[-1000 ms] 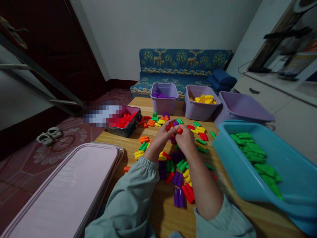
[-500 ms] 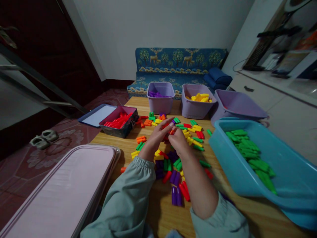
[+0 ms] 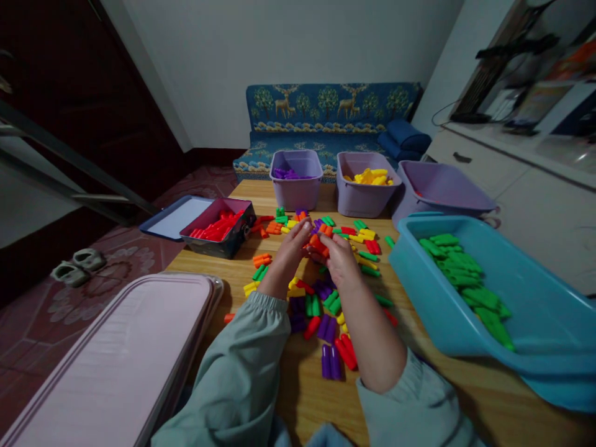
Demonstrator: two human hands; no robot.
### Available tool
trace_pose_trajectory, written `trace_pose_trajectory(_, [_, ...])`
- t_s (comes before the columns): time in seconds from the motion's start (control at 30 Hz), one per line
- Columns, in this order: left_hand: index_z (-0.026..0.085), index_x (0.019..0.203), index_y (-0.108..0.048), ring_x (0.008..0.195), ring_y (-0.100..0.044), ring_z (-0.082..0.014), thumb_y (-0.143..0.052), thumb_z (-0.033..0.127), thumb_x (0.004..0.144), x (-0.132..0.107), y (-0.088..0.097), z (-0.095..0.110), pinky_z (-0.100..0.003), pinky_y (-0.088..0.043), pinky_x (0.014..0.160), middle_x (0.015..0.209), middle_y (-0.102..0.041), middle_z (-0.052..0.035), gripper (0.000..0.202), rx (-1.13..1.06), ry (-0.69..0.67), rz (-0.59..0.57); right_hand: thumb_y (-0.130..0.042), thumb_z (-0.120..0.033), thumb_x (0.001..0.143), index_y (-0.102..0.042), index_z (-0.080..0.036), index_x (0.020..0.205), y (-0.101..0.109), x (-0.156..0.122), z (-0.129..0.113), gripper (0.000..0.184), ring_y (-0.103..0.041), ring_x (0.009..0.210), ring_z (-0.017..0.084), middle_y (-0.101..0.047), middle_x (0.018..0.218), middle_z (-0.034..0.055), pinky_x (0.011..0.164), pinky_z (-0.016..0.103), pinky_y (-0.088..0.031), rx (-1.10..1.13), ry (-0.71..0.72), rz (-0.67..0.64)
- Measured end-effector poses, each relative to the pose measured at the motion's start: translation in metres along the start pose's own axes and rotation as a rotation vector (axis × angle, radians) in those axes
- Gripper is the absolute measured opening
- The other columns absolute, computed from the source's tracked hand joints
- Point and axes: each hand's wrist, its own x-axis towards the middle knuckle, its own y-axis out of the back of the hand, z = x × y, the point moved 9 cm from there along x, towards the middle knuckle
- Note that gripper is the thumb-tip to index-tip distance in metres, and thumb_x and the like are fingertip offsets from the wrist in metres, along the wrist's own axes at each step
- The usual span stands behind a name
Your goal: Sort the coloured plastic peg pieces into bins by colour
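My left hand (image 3: 289,253) and my right hand (image 3: 341,258) meet over the middle of a wooden table (image 3: 307,397). Between their fingertips sit small orange and red plastic pieces (image 3: 318,244), pinched from both sides. Under and around the hands lies a scatter of coloured blocks (image 3: 331,323): purple, red, green, yellow, orange. Both forearms wear pale green sleeves.
A blue tub with green blocks (image 3: 470,292) stands on the right. At the back are a lilac bin with purple pieces (image 3: 296,180), another with yellow ones (image 3: 363,186) and a tilted lilac bin (image 3: 437,195). A dark box of red pieces (image 3: 218,226) is left, a pink lid (image 3: 112,360) near left.
The hands stay together on the small pieces; the left fingers have curled in closer. The view has shifted slightly, so everything sits a bit lower and more left.
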Motion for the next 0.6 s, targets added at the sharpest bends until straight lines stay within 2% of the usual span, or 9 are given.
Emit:
trace_pose_trajectory(0.13, [0.019, 0.116, -0.060, 0.095, -0.065, -0.0183, -0.057, 0.044, 0.089, 0.003, 0.012, -0.015, -0.029, -0.052, 0.083, 0.121, -0.062, -0.0126, 0.037, -0.278, 0.119, 0.069, -0.060, -0.017, 0.084, -0.057, -0.016, 0.079, 0.010, 0.004, 0.007, 0.005, -0.062, 0.048, 0.011, -0.066, 0.061, -0.0007, 0.045, 0.020, -0.051, 0.171, -0.064, 0.057])
trace_pose_trajectory(0.27, [0.018, 0.112, -0.058, 0.097, -0.066, -0.0200, -0.051, 0.043, 0.092, 0.005, 0.019, -0.024, -0.035, -0.051, 0.090, 0.115, -0.063, -0.0132, 0.033, -0.407, 0.201, 0.082, -0.055, -0.018, 0.089, -0.056, -0.015, 0.078, 0.021, 0.006, 0.011, 0.011, -0.062, 0.046, 0.010, -0.064, 0.057, -0.0024, 0.045, 0.019, -0.049, 0.253, -0.131, 0.147])
trace_pose_trajectory(0.37, [0.019, 0.113, -0.059, 0.100, -0.065, -0.0200, -0.049, 0.044, 0.093, 0.005, 0.018, -0.024, -0.036, -0.050, 0.093, 0.117, -0.062, -0.0121, 0.034, -0.402, 0.199, 0.055, -0.052, -0.019, 0.091, -0.056, -0.016, 0.079, 0.025, 0.005, 0.011, 0.012, -0.061, 0.045, 0.010, -0.062, 0.055, -0.0033, 0.043, 0.018, -0.047, 0.279, -0.162, 0.192])
trace_pose_trajectory(0.6, [0.023, 0.123, -0.060, 0.122, -0.055, -0.0218, -0.041, 0.050, 0.095, 0.004, 0.007, -0.018, -0.033, -0.046, 0.098, 0.132, -0.058, -0.0109, 0.043, -0.220, 0.136, 0.009, -0.049, -0.024, 0.091, -0.058, -0.015, 0.086, 0.025, -0.001, 0.011, 0.014, -0.059, 0.042, 0.010, -0.064, 0.058, -0.0024, 0.041, 0.018, -0.047, 0.235, -0.178, 0.182])
